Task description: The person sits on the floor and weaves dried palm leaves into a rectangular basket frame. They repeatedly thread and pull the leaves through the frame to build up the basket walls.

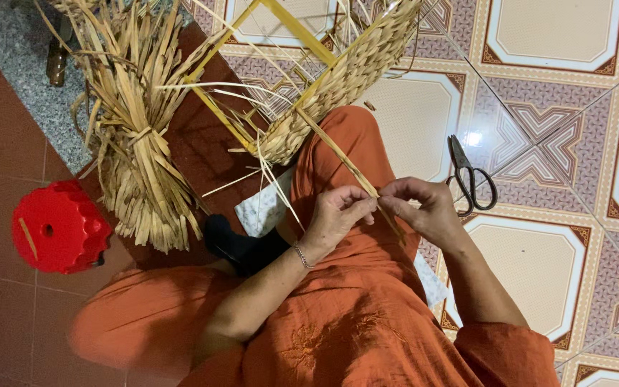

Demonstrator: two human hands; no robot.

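I am looking down at my lap, in orange cloth, near the middle of the frame. My left hand (338,215) is pinching a long dry strand (345,163) between thumb and fingers, fingers curled tight around it. My right hand (424,208) is sitting just beside it, right of centre, fingertips closing narrow on the same strand where it is passing down over my knee. The two hands are almost touching at the fingertips.

The strand is running up and to the left from my hands to the woven basket (345,79), which is lying tilted at the upper middle of the frame, its plaited wall facing me. A yellow frame (281,21) is sticking out around the basket, and loose thin fibres are trailing from its lower edge toward my left hand.

At the upper left a bundle of dried leaves (141,150) is lying tied at its middle, on the dark red floor. A red stool (59,226) is sitting at the left edge, well apart from my hands. Black scissors (471,175) are lying on the patterned tile floor (539,272) just right of my right hand, blades pointing up the frame. A bracelet (301,256) is showing on my left wrist.
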